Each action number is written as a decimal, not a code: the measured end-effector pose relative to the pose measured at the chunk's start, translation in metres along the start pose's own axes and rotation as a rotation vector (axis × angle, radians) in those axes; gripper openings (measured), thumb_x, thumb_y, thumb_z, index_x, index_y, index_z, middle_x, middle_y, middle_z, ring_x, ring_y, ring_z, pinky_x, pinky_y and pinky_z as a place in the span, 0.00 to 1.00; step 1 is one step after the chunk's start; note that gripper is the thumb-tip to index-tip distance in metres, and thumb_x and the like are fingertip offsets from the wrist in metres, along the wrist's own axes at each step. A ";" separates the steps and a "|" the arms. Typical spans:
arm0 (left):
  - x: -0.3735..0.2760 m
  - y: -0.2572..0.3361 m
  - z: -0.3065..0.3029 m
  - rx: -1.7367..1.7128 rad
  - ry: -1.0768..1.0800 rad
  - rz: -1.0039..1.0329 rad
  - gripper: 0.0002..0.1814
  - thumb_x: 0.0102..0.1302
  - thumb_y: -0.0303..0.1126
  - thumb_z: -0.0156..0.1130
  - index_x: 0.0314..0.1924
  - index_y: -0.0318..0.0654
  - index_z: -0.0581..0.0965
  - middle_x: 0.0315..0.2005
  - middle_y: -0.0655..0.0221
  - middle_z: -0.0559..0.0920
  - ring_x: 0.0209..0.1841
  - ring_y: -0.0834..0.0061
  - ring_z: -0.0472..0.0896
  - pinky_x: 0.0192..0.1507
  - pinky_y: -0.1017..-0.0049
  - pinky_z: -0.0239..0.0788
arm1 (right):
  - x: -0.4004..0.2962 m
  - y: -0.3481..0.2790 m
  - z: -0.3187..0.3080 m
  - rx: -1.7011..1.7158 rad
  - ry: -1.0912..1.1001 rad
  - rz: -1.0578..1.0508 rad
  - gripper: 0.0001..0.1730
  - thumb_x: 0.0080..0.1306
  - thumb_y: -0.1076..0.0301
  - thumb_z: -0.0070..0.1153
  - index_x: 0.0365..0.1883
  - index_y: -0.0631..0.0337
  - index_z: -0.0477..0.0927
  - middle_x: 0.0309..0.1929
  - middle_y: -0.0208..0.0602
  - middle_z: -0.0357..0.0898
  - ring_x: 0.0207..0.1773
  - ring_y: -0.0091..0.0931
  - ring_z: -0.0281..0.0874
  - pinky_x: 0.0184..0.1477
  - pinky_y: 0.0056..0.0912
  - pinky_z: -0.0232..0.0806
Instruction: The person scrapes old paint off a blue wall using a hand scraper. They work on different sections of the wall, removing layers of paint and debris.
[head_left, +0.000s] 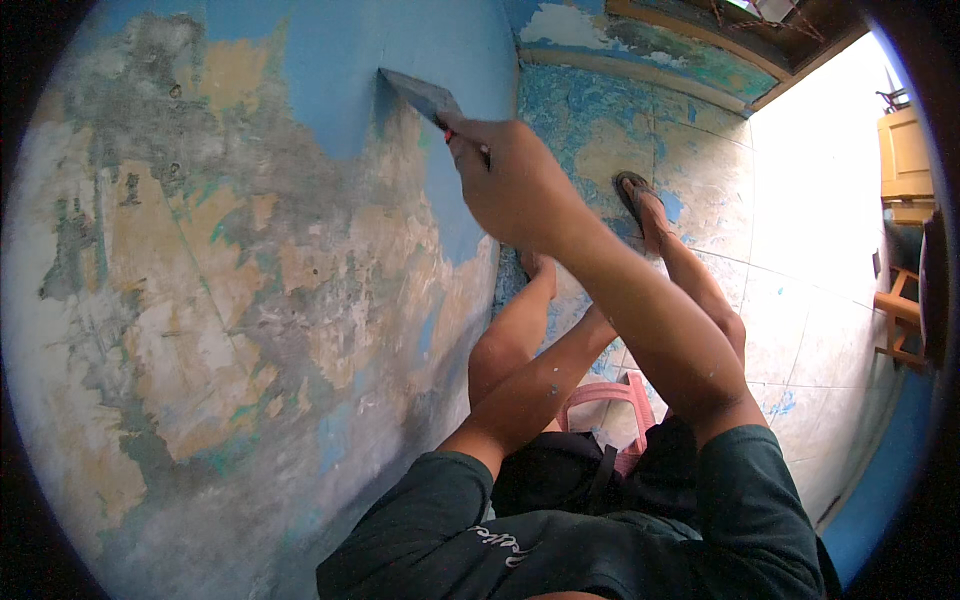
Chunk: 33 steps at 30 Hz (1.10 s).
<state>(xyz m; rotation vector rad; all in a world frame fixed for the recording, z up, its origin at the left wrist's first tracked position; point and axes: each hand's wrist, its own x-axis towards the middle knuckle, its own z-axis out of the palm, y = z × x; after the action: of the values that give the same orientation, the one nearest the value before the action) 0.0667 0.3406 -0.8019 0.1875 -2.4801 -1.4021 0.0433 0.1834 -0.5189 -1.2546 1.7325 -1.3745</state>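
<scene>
My right hand grips the handle of a metal scraper, which has a bit of red near the blade. The blade's tip touches the wall on my left, at the lower border of a blue paint area. Below that border the surface is patchy, with beige, grey and green showing through. My left forearm reaches forward between my knees and passes behind the right forearm, which hides the left hand.
A pink plastic stool shows between my legs. Blue paint flakes lie on the floor tiles, around my sandalled foot. Brown wooden framing juts out at upper right; wooden furniture stands at far right.
</scene>
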 end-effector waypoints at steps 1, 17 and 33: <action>-0.003 0.001 0.002 -0.176 0.040 -0.070 0.21 0.75 0.40 0.44 0.60 0.37 0.70 0.61 0.57 0.71 0.62 0.65 0.69 0.68 0.62 0.54 | 0.004 0.003 0.000 -0.007 -0.016 0.016 0.18 0.71 0.66 0.46 0.52 0.67 0.79 0.21 0.47 0.74 0.23 0.28 0.71 0.31 0.33 0.66; 0.045 0.043 -0.051 0.149 -0.123 -0.245 0.22 0.73 0.40 0.47 0.62 0.37 0.67 0.61 0.56 0.71 0.61 0.62 0.71 0.66 0.63 0.55 | 0.026 -0.005 -0.012 -0.038 -0.053 0.039 0.19 0.71 0.64 0.47 0.54 0.65 0.79 0.21 0.47 0.76 0.22 0.29 0.73 0.30 0.35 0.67; 0.043 0.070 -0.071 0.072 -0.120 -0.229 0.17 0.68 0.35 0.55 0.53 0.35 0.77 0.55 0.53 0.77 0.57 0.58 0.75 0.61 0.64 0.63 | 0.049 -0.001 -0.014 -0.045 0.010 0.067 0.16 0.72 0.64 0.46 0.43 0.67 0.81 0.19 0.47 0.74 0.18 0.29 0.67 0.26 0.37 0.63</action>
<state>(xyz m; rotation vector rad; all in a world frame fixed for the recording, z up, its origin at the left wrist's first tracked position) 0.0495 0.3077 -0.6994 0.4262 -2.6804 -1.4499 0.0123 0.1440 -0.5088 -1.2046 1.8044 -1.3125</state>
